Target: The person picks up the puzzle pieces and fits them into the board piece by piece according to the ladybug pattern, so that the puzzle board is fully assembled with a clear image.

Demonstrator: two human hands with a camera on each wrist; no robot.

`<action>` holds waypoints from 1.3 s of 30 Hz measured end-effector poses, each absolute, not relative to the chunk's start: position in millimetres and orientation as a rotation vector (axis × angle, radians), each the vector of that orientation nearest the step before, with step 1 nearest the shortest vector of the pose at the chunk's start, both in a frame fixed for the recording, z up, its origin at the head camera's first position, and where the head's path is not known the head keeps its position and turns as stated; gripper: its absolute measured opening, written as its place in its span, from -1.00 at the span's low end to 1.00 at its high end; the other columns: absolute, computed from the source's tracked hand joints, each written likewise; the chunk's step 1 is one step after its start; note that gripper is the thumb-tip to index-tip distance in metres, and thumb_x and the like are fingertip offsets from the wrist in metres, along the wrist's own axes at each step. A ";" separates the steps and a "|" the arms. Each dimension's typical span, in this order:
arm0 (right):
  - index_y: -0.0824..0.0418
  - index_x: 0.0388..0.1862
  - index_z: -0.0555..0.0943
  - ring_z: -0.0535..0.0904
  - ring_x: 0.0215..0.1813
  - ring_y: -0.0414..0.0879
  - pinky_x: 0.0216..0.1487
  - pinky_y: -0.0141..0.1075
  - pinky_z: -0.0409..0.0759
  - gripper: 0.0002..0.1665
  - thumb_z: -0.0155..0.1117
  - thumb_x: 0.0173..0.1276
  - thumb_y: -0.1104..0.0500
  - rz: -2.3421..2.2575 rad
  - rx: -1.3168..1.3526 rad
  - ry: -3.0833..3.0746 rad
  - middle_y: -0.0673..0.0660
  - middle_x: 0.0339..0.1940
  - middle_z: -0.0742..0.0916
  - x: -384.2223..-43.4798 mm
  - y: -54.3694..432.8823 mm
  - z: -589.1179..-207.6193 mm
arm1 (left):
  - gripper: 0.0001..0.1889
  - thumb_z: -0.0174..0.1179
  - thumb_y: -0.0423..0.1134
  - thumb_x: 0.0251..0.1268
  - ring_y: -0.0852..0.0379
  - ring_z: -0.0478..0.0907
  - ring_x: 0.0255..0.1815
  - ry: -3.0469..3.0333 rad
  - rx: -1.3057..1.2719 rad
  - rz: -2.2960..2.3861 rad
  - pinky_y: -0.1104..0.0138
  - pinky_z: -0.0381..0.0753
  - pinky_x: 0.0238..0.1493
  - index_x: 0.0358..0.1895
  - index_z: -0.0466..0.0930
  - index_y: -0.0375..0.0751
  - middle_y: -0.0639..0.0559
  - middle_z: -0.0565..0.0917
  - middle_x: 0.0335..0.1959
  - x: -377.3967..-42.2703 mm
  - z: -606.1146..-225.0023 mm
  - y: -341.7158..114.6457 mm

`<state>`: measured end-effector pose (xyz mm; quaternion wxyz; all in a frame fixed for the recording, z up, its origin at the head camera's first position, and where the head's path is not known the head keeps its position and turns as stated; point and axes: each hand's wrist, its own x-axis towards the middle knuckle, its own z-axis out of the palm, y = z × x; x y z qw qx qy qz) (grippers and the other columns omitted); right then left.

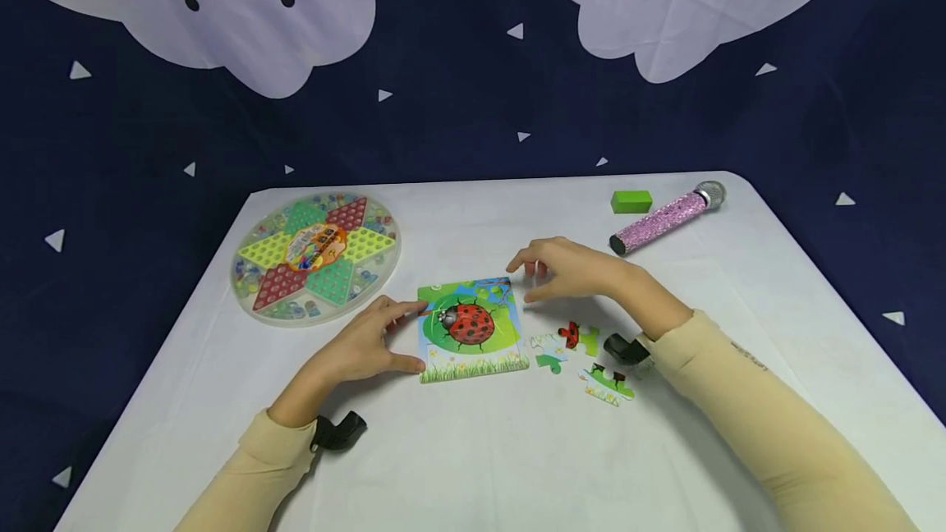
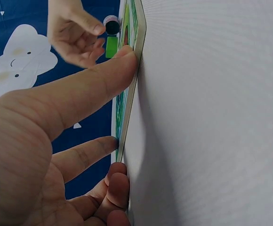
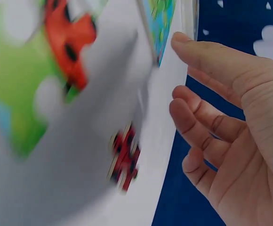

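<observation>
A square ladybug puzzle board (image 1: 470, 327) lies flat on the table. My left hand (image 1: 373, 343) steadies its left side, thumb at the near corner and index finger higher up; in the left wrist view the thumb (image 2: 94, 87) rests on the board's edge. My right hand (image 1: 569, 269) hovers beside the far right corner, fingers loosely bent and holding nothing. Several loose puzzle pieces, among them a red and green piece (image 1: 580, 338) and a green strip (image 1: 608, 384), lie to the board's right. A red piece (image 3: 124, 157) shows beneath the right hand's wrist view.
A round Chinese checkers set (image 1: 316, 259) with marbles sits at the back left. Toward the back right are a green block (image 1: 631, 202) and a pink glitter microphone (image 1: 665, 222). Behind the white table (image 1: 473, 458) hangs a dark blue cloth with clouds.
</observation>
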<state>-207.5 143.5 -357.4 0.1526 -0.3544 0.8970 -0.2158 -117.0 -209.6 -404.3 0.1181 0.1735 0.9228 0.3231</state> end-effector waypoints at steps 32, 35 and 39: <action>0.23 0.35 0.69 0.61 0.04 0.06 0.02 -0.13 0.58 -0.37 0.59 0.27 0.27 -0.723 -0.717 2.647 0.27 0.09 0.69 -215.2 212.4 -372.8 | -0.03 0.72 -0.07 0.00 0.06 0.42 -0.05 2.697 0.514 0.940 0.17 0.45 0.00 0.56 0.49 -0.10 -0.08 0.53 0.01 -118.5 -405.3 -209.7; 0.23 0.34 0.70 0.63 0.03 0.06 0.02 -0.13 0.60 -0.38 0.59 0.28 0.27 -0.716 -0.722 2.648 0.27 0.09 0.70 -215.7 212.4 -374.2 | -0.03 0.72 -0.07 0.01 0.06 0.42 -0.05 2.695 0.513 0.943 0.17 0.45 0.00 0.56 0.49 -0.10 -0.08 0.53 0.01 -118.4 -406.4 -210.3; 0.22 0.33 0.72 0.64 0.04 0.05 0.03 -0.13 0.61 -0.41 0.58 0.29 0.26 -0.702 -0.714 2.651 0.27 0.11 0.70 -217.0 212.8 -375.2 | -0.03 0.72 -0.07 0.00 0.06 0.42 -0.05 2.698 0.522 0.943 0.17 0.45 0.01 0.56 0.49 -0.11 -0.09 0.53 0.01 -118.0 -406.2 -210.2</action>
